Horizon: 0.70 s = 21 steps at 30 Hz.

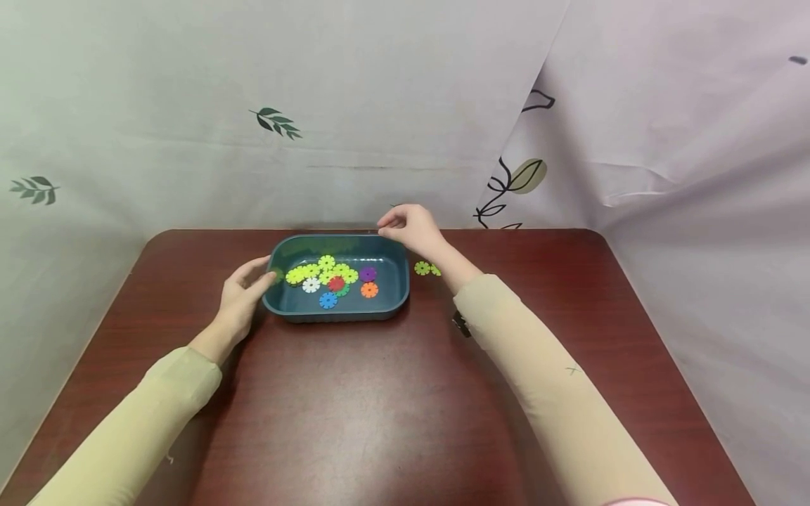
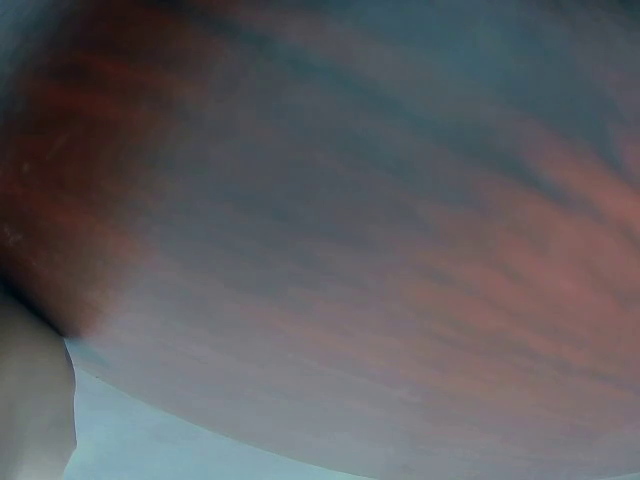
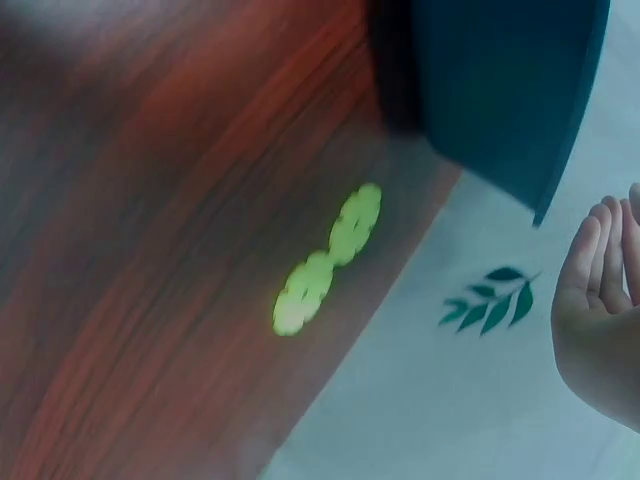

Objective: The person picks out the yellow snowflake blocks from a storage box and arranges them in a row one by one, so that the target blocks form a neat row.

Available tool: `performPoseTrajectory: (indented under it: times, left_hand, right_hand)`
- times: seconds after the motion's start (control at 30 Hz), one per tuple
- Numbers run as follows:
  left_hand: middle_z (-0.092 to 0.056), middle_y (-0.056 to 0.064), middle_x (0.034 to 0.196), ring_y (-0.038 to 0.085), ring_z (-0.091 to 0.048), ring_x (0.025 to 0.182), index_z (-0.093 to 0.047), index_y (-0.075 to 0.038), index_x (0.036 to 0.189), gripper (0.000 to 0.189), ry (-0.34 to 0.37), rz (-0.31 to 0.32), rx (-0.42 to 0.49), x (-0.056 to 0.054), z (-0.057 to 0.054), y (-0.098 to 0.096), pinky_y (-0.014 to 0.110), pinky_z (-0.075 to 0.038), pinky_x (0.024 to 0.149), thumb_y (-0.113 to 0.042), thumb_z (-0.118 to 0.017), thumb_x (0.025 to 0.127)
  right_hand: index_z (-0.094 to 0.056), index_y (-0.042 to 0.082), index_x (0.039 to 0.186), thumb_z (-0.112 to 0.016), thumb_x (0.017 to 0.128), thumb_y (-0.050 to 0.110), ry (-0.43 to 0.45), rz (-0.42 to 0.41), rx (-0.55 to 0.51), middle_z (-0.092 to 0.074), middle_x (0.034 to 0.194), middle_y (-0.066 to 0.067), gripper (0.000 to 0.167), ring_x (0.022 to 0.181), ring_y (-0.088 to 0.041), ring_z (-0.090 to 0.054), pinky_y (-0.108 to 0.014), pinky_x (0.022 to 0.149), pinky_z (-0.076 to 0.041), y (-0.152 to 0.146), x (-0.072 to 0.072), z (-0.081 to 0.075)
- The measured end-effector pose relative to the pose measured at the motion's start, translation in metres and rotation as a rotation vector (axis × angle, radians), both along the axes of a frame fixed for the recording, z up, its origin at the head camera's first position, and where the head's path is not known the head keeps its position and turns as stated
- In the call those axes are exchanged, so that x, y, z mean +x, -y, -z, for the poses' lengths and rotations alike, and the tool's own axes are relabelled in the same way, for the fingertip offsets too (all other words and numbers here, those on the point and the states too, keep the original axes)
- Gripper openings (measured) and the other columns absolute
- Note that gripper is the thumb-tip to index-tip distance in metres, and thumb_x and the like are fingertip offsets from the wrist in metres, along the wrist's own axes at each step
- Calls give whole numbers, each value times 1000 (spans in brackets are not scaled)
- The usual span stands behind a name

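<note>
A dark blue-green plastic basin (image 1: 335,316) stands toward the back of the table. Several notched plastic discs lie in it: a cluster of yellow-green discs (image 1: 311,270), a white disc (image 1: 311,284), a blue disc (image 1: 328,301), a red disc (image 1: 336,284), a purple disc (image 1: 368,274) and an orange disc (image 1: 370,289). My left hand (image 1: 242,295) holds the basin's left end, thumb at the rim. Over the back right corner hovers my right hand (image 1: 414,228), fingers bent slightly toward the thumb, nothing visible between them. Two yellow-green discs (image 3: 328,258) lie on the table right of the basin.
The reddish-brown wooden table (image 1: 354,407) ends at a pale cloth backdrop (image 1: 392,105) with leaf prints. A small black object (image 1: 461,324) shows beside the right sleeve (image 1: 538,358). The left wrist view is mostly blurred.
</note>
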State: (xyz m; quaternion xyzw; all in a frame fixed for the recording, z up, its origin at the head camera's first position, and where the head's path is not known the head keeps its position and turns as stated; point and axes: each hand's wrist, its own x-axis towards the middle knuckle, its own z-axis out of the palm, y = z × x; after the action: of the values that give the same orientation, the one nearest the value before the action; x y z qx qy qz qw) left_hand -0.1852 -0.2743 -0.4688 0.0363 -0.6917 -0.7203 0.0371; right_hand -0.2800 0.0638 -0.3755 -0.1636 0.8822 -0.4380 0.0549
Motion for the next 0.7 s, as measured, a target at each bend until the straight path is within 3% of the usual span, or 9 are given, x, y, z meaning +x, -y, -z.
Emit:
performPoseTrajectory:
  times: [0.7]
  left_hand:
    - [-65,-22,118,-8,-62,101,-69,-22,132,30,13,-10,-15,2,-2,0,8,-54,85,-10,-67,104]
  right_hand:
    - [-79,3,115,-78,98,13,75,-122,15,-79,109,-12,19,98,-24,-73,-31,86,-60,47,17,26]
